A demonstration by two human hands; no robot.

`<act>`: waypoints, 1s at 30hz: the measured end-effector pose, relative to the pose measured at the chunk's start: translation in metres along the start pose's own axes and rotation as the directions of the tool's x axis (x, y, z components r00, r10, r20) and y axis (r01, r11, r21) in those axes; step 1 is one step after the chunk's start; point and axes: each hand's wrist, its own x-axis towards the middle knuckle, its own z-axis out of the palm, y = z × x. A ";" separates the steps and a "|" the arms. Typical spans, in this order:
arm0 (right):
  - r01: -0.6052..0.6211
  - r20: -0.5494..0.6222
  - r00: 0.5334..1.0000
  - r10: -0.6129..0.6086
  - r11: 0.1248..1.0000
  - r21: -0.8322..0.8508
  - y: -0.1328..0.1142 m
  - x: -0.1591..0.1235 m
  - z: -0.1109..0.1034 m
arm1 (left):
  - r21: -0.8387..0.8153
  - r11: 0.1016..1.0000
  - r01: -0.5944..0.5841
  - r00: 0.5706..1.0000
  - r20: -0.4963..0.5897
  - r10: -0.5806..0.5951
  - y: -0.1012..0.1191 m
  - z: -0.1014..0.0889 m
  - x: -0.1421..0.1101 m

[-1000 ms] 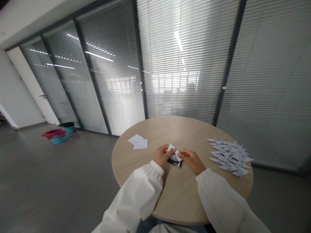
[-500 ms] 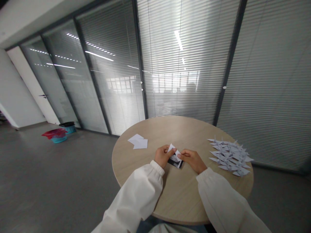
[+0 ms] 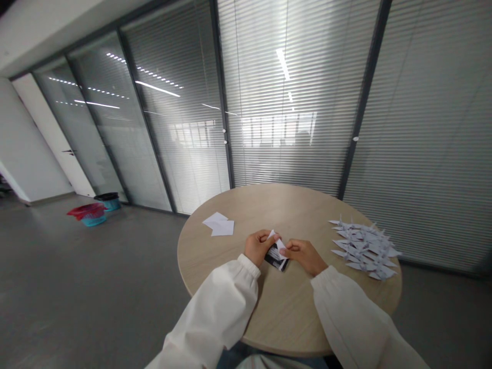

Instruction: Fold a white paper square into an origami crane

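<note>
You are holding a small piece of white paper [image 3: 282, 249] between your two hands, in the narrow space where your fingertips are nearly meeting. Your left hand [image 3: 258, 247] is pinching its upper left part with the thumb on top, and your right hand [image 3: 305, 254] is gripping its right edge between thumb and fingers. Just below the paper, between your hands, a dark flat piece with white markings [image 3: 274, 256] is showing.

Judging by how things are lying, you are partway through this one: the paper is looking creased and angled, but it is not yet having the pointed shape of the folded paper birds [image 3: 363, 248], which are sitting in a crowded cluster well to the right of your right hand and look finished. Beyond your left hand and further left, a few loose white sheets [image 3: 222, 227] are lying flat and overlapping on the bench [image 3: 292, 312], apparently waiting unfolded.

Your fingers are covering much of the paper, so its exact folds are staying hidden. You are also obscuring part of the dark piece; whether it is touching the paper or belonging to it, I cannot tell. The birds are overlapping too closely for counting, and your sleeves [image 3: 221, 302] are running out of view at the bottom.
</note>
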 end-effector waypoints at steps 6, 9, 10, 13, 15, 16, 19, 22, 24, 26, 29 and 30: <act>-0.015 0.037 0.999 0.015 1.000 -0.002 0.004 0.001 -0.001 | -0.011 1.000 0.014 1.000 -0.017 -0.015 0.001 0.000 -0.001; -0.012 0.030 0.999 0.013 1.000 -0.020 0.005 0.001 -0.001 | -0.035 0.999 0.014 1.000 -0.006 -0.014 0.001 0.001 -0.001; -0.011 0.024 1.000 0.012 0.999 -0.030 0.006 0.001 0.000 | -0.042 0.999 0.015 1.000 -0.003 -0.015 0.001 0.001 -0.001; -0.014 0.017 1.000 0.015 0.999 -0.050 0.005 0.000 0.000 | -0.052 0.999 0.010 1.000 -0.002 -0.011 0.003 0.000 -0.001; -0.016 0.019 1.000 0.017 0.999 -0.049 0.004 0.000 0.000 | -0.058 0.998 0.009 1.000 -0.003 -0.010 0.003 0.000 -0.001; -0.015 0.022 1.000 0.016 0.999 -0.046 0.004 0.000 0.000 | -0.061 0.998 0.010 1.000 -0.005 -0.010 0.003 0.000 -0.001; -0.009 0.020 1.000 0.010 0.999 -0.044 0.004 0.000 -0.001 | -0.066 0.998 0.011 1.000 -0.006 -0.011 0.001 -0.001 0.000; -0.005 0.024 1.000 0.006 0.999 -0.036 0.006 0.001 -0.001 | -0.080 0.997 0.011 1.000 -0.004 -0.011 0.000 -0.001 0.001; -0.007 0.024 1.000 0.007 1.000 -0.025 0.007 0.001 -0.001 | -0.091 0.996 0.015 1.000 -0.006 -0.015 0.001 -0.001 0.000; -0.006 0.018 1.000 0.007 1.000 -0.025 0.007 0.001 -0.001 | -0.097 0.995 0.017 1.000 -0.009 -0.018 0.002 -0.001 0.000; -0.007 0.020 1.000 0.007 0.999 -0.038 0.007 0.001 0.000 | -0.085 0.996 0.015 0.999 -0.027 -0.017 0.004 -0.001 0.000; -0.009 0.022 1.000 0.010 0.999 -0.044 0.006 0.001 0.000 | -0.076 0.997 0.015 0.999 -0.034 -0.018 0.005 -0.002 0.000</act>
